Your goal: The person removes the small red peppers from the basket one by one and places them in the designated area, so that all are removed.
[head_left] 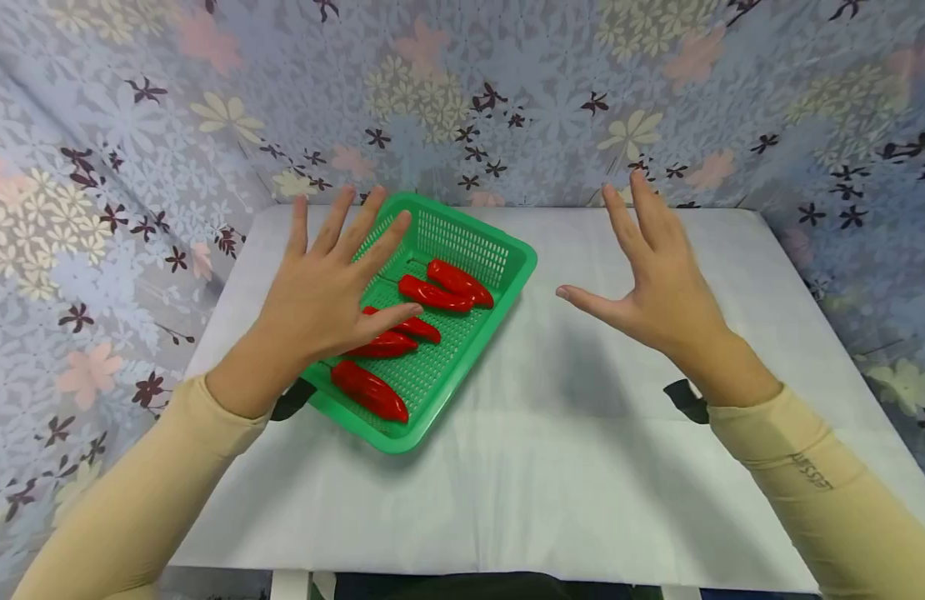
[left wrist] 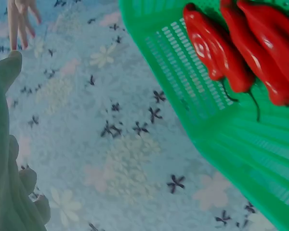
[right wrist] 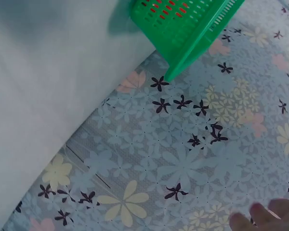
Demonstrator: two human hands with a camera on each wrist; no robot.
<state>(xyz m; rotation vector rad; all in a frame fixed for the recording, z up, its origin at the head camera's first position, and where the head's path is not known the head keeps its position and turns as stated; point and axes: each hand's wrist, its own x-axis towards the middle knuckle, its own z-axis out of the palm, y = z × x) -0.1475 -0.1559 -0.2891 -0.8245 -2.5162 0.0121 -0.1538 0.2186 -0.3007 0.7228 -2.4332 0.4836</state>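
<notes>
My left hand (head_left: pixel 331 296) is spread above the left side of a green plastic basket (head_left: pixel 462 379), hiding part of it and holding nothing. Several red chili peppers (head_left: pixel 368 390) lie inside the basket, some with thin stems showing. In the left wrist view more of the peppers (left wrist: pixel 231 53) appear, along with the slotted wall of the basket (left wrist: pixel 173 91). Off to the basket's right, my right hand (head_left: pixel 657 283) hovers over the white table with fingers apart and nothing in it. Only the fingertips of the right hand (right wrist: pixel 265 216) show in the right wrist view.
A white cloth (head_left: pixel 582 492) covers the table under the basket. Floral fabric (head_left: pixel 537 92) hangs along the back and both sides. Long beige sleeves cover both forearms, and a dark strap (head_left: pixel 687 402) shows at the right wrist.
</notes>
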